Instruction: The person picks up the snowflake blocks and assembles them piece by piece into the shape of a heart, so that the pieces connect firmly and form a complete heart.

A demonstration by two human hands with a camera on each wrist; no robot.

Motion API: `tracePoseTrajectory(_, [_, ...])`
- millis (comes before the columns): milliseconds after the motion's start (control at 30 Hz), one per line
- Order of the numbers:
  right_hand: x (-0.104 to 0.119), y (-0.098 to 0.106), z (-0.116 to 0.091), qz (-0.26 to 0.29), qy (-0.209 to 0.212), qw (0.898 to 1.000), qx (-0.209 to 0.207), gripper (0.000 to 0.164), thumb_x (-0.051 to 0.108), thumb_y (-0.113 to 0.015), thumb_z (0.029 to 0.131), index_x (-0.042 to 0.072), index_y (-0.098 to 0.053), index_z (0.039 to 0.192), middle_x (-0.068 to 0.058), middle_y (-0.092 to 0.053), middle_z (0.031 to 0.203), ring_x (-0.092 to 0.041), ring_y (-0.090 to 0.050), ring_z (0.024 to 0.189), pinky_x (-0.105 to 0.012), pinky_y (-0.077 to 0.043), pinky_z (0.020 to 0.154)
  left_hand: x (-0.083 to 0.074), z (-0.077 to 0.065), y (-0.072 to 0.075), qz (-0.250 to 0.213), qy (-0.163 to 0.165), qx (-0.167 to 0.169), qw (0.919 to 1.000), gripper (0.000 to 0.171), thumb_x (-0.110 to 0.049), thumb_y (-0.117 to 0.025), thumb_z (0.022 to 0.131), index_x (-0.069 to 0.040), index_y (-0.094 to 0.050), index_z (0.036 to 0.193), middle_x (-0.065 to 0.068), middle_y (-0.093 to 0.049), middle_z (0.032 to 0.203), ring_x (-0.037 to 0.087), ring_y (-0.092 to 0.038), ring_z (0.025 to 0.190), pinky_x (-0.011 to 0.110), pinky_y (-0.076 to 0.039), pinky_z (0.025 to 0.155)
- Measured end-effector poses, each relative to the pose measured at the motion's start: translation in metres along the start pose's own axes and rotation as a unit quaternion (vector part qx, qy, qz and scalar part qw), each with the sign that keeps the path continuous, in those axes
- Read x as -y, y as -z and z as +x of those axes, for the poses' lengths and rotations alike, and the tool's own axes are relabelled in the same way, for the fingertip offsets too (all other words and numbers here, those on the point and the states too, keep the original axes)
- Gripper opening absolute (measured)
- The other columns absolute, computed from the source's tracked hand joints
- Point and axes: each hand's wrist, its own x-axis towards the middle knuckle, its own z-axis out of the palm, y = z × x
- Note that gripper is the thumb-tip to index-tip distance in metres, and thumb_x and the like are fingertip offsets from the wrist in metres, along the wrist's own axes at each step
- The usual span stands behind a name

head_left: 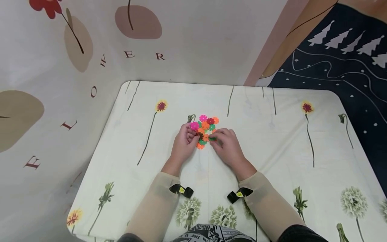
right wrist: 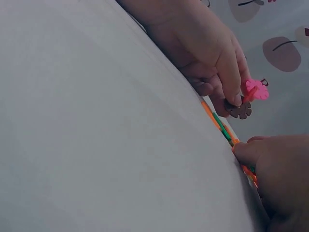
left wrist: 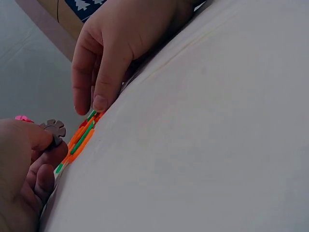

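My left hand (head_left: 183, 143) pinches a dark brown notched plastic disc (head_left: 201, 136) between thumb and finger. In the right wrist view, that brown disc (right wrist: 240, 109) stands tilted at the fingertips, with a pink notched disc (right wrist: 257, 90) joined to it. Thumb and fingertips of my right hand (head_left: 227, 144) pinch a green notched disc (head_left: 213, 138) at the near right side of a small pile. Orange (head_left: 205, 125), green and red discs lie flat and overlapping between the two hands. The left wrist view shows several of the pile's orange discs (left wrist: 79, 142) edge-on, low on the tabletop.
A white tablecloth (head_left: 266, 134) printed with flowers and stems covers the table. Behind and to the left hangs a pale cloth (head_left: 205, 43) with printed letters. Beyond the right edge lies a dark blue fabric (head_left: 326, 70) with white trees.
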Motion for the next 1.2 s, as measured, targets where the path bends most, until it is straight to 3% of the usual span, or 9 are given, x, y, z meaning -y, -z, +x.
tracePoseTrajectory(133, [0.0017, 0.0004, -0.0005, 0.007, -0.015, 1.0, 0.0, 0.022, 0.013, -0.083, 0.096, 0.009, -0.08, 0.117, -0.008, -0.069, 0.121, -0.03, -0.055, 0.108, -0.042, -0.05, 0.087, 0.0003, 0.0001, -0.0006, 0.017, 0.006, 0.005, 0.9998, 0.042, 0.003, -0.07, 0.099, -0.004, -0.055, 0.137, 0.009, -0.064, 0.103, 0.019, -0.06, 0.085, 0.021, -0.053, 0.075])
tracePoseTrajectory(300, [0.0036, 0.0023, 0.0004, 0.016, -0.044, 0.999, 0.004, 0.023, 0.02, -0.071, 0.105, 0.011, -0.078, 0.125, -0.005, -0.071, 0.121, -0.026, -0.057, 0.11, -0.043, -0.051, 0.091, -0.0017, -0.0002, -0.0004, 0.038, 0.01, 0.008, 0.9992, 0.037, 0.001, -0.072, 0.099, -0.003, -0.057, 0.132, 0.009, -0.067, 0.102, 0.02, -0.061, 0.084, 0.022, -0.053, 0.074])
tracePoseTrajectory(533, [0.0043, 0.0035, 0.0006, 0.067, -0.072, 0.995, -0.034, 0.023, 0.01, -0.069, 0.105, 0.009, -0.076, 0.126, -0.005, -0.071, 0.096, -0.022, -0.056, 0.089, -0.038, -0.051, 0.075, -0.0033, -0.0014, -0.0002, 0.058, 0.007, 0.012, 0.9982, 0.03, -0.003, -0.074, 0.099, -0.003, -0.06, 0.126, 0.009, -0.07, 0.103, 0.019, -0.063, 0.084, 0.023, -0.054, 0.075])
tracePoseTrajectory(733, [0.0033, 0.0021, -0.0007, 0.092, -0.067, 0.992, -0.05, 0.014, 0.012, -0.07, 0.104, 0.008, -0.08, 0.114, -0.005, -0.074, 0.102, -0.021, -0.06, 0.092, -0.037, -0.054, 0.079, -0.004, -0.0029, 0.0001, 0.062, -0.004, 0.019, 0.9979, 0.025, -0.003, -0.076, 0.098, -0.003, -0.063, 0.119, 0.009, -0.072, 0.102, 0.019, -0.065, 0.083, 0.024, -0.057, 0.075])
tracePoseTrajectory(933, [0.0027, 0.0019, -0.0035, 0.161, -0.077, 0.98, -0.088, 0.027, 0.012, -0.08, 0.098, 0.009, -0.079, 0.125, -0.006, -0.072, 0.107, -0.02, -0.062, 0.095, -0.031, -0.054, 0.079, -0.0043, -0.0031, -0.0005, 0.066, -0.008, 0.023, 0.9975, 0.023, -0.004, -0.077, 0.098, -0.004, -0.065, 0.118, 0.009, -0.073, 0.102, 0.019, -0.068, 0.085, 0.025, -0.059, 0.077])
tracePoseTrajectory(1033, [0.0027, 0.0019, -0.0045, 0.177, -0.063, 0.979, -0.08, 0.033, 0.01, -0.084, 0.094, 0.01, -0.078, 0.127, -0.006, -0.071, 0.106, -0.02, -0.061, 0.093, -0.028, -0.053, 0.077, -0.0036, -0.0029, -0.0009, 0.063, -0.013, 0.019, 0.9978, 0.021, -0.003, -0.077, 0.098, -0.004, -0.067, 0.116, 0.008, -0.074, 0.102, 0.018, -0.069, 0.085, 0.026, -0.059, 0.077])
tracePoseTrajectory(1200, [0.0019, 0.0014, -0.0049, 0.187, -0.027, 0.98, -0.056, 0.028, 0.008, -0.086, 0.091, 0.009, -0.081, 0.119, -0.005, -0.073, 0.1, -0.019, -0.063, 0.089, -0.029, -0.053, 0.075, -0.0017, -0.0023, -0.001, 0.043, -0.023, 0.006, 0.9988, 0.017, -0.002, -0.079, 0.096, -0.005, -0.07, 0.111, 0.008, -0.076, 0.099, 0.018, -0.071, 0.082, 0.026, -0.06, 0.075])
